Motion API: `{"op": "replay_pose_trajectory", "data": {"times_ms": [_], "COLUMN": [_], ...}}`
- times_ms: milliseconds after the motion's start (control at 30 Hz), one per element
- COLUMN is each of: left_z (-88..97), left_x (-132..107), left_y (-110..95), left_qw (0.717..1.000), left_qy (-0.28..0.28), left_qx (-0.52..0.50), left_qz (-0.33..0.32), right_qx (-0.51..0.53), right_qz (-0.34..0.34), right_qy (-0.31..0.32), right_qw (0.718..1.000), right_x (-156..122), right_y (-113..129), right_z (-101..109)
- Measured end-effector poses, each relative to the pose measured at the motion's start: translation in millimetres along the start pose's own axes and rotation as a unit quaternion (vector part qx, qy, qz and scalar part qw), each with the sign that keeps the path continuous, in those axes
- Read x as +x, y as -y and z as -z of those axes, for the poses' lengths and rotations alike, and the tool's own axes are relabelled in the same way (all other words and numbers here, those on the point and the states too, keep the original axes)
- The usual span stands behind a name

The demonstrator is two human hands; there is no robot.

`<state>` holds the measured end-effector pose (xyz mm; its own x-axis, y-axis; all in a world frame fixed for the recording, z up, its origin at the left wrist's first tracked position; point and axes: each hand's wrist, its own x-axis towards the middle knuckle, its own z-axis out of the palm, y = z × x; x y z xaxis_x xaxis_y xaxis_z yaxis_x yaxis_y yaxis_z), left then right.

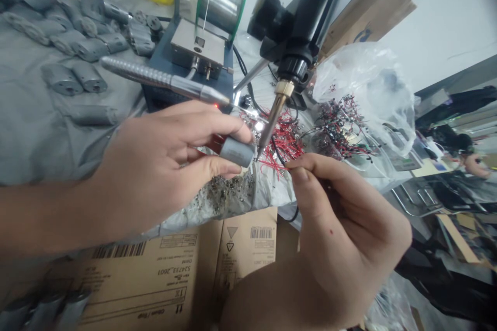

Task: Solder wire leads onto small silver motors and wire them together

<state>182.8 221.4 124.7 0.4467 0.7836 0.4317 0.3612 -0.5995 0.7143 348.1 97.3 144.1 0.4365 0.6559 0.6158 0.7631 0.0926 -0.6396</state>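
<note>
Head view: my left hand [155, 165] is clamped on a silver DC motor [237, 152], thumb under, fingers over. The soldering iron tip [261, 146] touches its end. My right hand [341, 232] pinches a thin black wire [278, 151] nearby. Risk: a shaky grip lets the hot tip slip onto skin or the wire.

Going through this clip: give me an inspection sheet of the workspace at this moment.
surface: grey sheet over the bench, cardboard box along the near edge.
job's things: small metal motor; soldering iron, its tip at the motor's end, contact unclear; thin black wire.
clutter: rows of loose motors; red wires; dark solder scraps; plastic bag.
hands: left hand pinches the motor; right hand pinches the wire.
cables: black cord behind the iron.
surroundings: solder spool on a blue station; another person's arm far right.
</note>
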Motion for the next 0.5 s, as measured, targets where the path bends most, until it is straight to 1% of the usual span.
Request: {"op": "replay_pose_trajectory", "data": {"times_ms": [133,300,500], "left_z": [1.0,1.0,2.2], "left_x": [0.7,2.4,3.7], "left_y": [-0.2,1.3,1.1], "left_qw": [1.0,0.997,0.994], "left_qy": [-0.001,0.029,0.041], "left_qx": [-0.022,-0.074,-0.103], "left_qz": [-0.006,-0.012,-0.002], "right_qx": [0.009,0.029,0.043], "right_qz": [-0.002,-0.022,-0.031], "right_qy": [-0.003,-0.009,-0.016], "right_qw": [1.0,0.999,0.998], "right_x": [-1.1,-2.7,-3.2], "right_y": [-0.1,-2.4,-1.7], "right_z": [-0.9,-3.2,-2.5]}}
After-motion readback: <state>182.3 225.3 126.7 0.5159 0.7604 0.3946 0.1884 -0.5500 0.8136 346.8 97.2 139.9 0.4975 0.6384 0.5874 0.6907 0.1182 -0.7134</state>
